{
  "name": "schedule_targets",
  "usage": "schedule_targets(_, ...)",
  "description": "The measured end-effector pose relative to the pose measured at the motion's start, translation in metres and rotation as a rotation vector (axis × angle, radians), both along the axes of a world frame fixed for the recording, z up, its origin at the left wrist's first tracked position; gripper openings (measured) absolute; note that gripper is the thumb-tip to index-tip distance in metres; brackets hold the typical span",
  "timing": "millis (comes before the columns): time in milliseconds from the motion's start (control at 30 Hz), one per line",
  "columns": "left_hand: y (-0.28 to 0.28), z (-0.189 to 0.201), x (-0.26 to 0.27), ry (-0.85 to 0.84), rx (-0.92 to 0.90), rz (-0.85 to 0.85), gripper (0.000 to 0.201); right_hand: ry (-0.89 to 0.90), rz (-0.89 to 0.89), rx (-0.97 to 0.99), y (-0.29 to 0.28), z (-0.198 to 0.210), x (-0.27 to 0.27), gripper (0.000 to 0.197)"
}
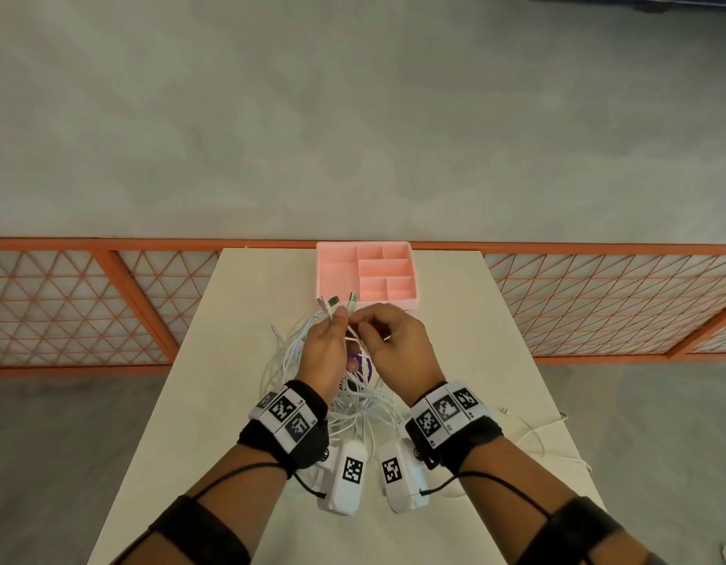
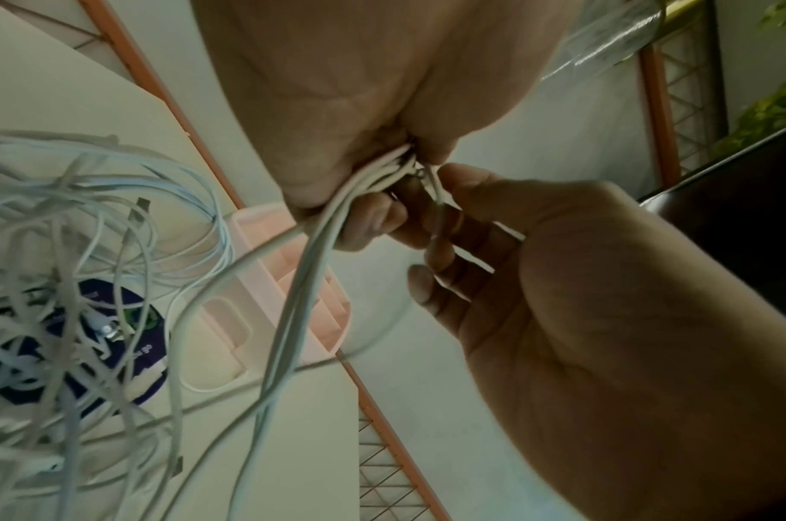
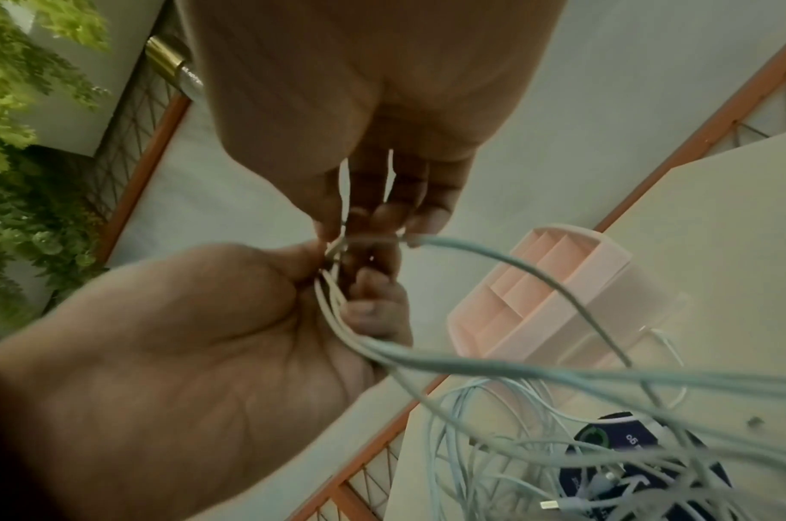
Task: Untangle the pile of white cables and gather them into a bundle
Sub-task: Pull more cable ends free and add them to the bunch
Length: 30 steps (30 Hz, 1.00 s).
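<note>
Just in front of the pink tray [image 1: 366,275], the left hand [image 1: 328,352] grips several white cables [image 1: 355,405] near their plugs, above the tangled pile on the table [image 1: 231,360], while the right hand [image 1: 394,340] beside it pinches one strand.

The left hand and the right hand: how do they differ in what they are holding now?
The left hand grips several white cables together, plug ends sticking up; the right hand pinches just one cable at its fingers. Both are raised above the tangled pile, close together.
</note>
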<state>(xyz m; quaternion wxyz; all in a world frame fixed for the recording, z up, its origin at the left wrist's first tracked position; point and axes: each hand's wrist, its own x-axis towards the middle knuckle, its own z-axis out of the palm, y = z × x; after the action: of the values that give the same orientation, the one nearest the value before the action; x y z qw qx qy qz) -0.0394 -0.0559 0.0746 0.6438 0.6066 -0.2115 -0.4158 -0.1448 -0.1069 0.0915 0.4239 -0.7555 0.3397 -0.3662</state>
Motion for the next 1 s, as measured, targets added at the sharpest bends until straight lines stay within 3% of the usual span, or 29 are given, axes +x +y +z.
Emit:
schedule_targets(67, -0.001, 0.001, 0.002, -0.004, -0.028, 0.045, 0.042, -0.038, -0.009, -0.004, 0.001, -0.001, 0.001, 0.009)
schedule_targets(200, 0.004, 0.008, 0.009, 0.044, -0.101, 0.084, 0.048, 0.055, 0.220, 0.221, -0.004, -0.016, -0.009, 0.025)
schedule_targets(367, 0.011, 0.019, 0.010, 0.244, -0.176, -0.031, 0.045, 0.200, 0.395, 0.345, -0.003, -0.038, -0.020, 0.015)
schedule_targets(467, 0.013, 0.022, 0.012, 0.248, -0.174, -0.058, 0.045, 0.282, 0.399, 0.309, -0.008, -0.048, -0.026, 0.014)
schedule_targets(600, 0.016, 0.029, 0.023, 0.306, -0.179, -0.085, 0.044, 0.596, 0.271, 0.150, -0.021, -0.075, -0.042, 0.022)
schedule_targets(700, 0.018, 0.035, 0.030, 0.279, -0.171, -0.069, 0.042, 0.686, 0.148, 0.301, -0.031, -0.090, -0.058, 0.021)
schedule_targets(767, 0.018, 0.036, 0.033, 0.209, -0.157, -0.055, 0.040, 0.599, 0.114, 0.449, -0.035, -0.088, -0.061, 0.020)
schedule_targets(833, 0.016, 0.034, 0.034, 0.145, -0.137, -0.048, 0.038, 0.384, 0.051, 0.510, -0.037, -0.074, -0.055, 0.016)
schedule_targets(900, 0.013, 0.028, 0.033, 0.114, -0.135, -0.047, 0.032, 0.131, 0.016, 0.602, -0.037, -0.049, -0.047, 0.026)
schedule_targets(1000, 0.010, 0.017, 0.030, 0.049, -0.132, -0.064, 0.028, -0.122, 0.071, 0.760, -0.036, -0.011, -0.036, 0.030)
